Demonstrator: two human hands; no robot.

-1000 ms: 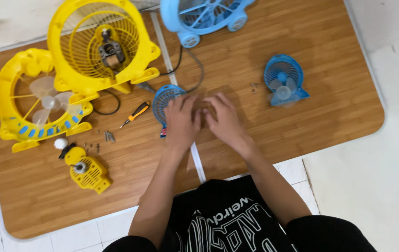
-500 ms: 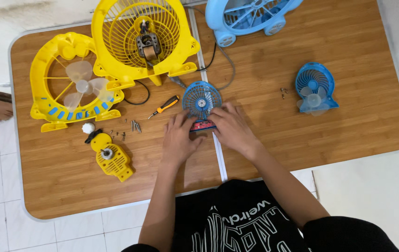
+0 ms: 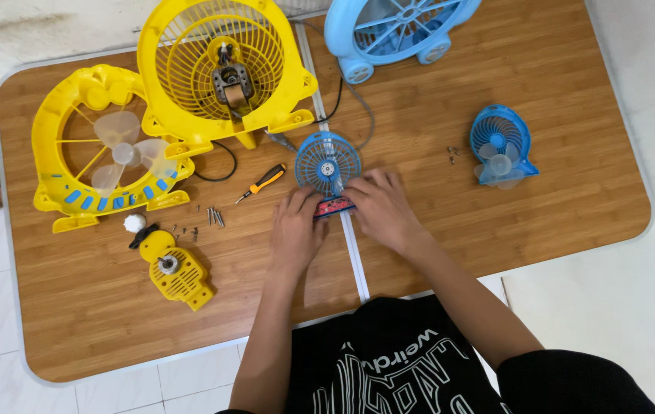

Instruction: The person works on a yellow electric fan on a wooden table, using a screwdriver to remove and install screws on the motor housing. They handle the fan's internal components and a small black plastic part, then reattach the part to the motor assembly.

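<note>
Near the table (image 3: 496,253) middle, just by the metal seam: small blue fan (image 3: 327,163), grille facing up, with a red base (image 3: 334,206) at its near end. Left hand (image 3: 294,230) and right hand (image 3: 380,208) meeting at that base from both sides. Fingers of both curled and pressed close, tips touching the red part; base lying between the two sets of fingertips, round grille sticking out beyond them, free. Real pinch or only touch: cannot tell, palms hiding it.

Left of the fan: screwdriver (image 3: 262,182) with orange handle, then some loose screws (image 3: 215,217). Further left: yellow fan front (image 3: 105,165) with clear blades, yellow motor cover (image 3: 176,272) near it. Behind: yellow fan cage (image 3: 224,73) with motor inside, and big blue fan (image 3: 393,31) at the far edge. To the right, well apart: second small blue fan (image 3: 501,146), few screws (image 3: 452,153) beside.
</note>
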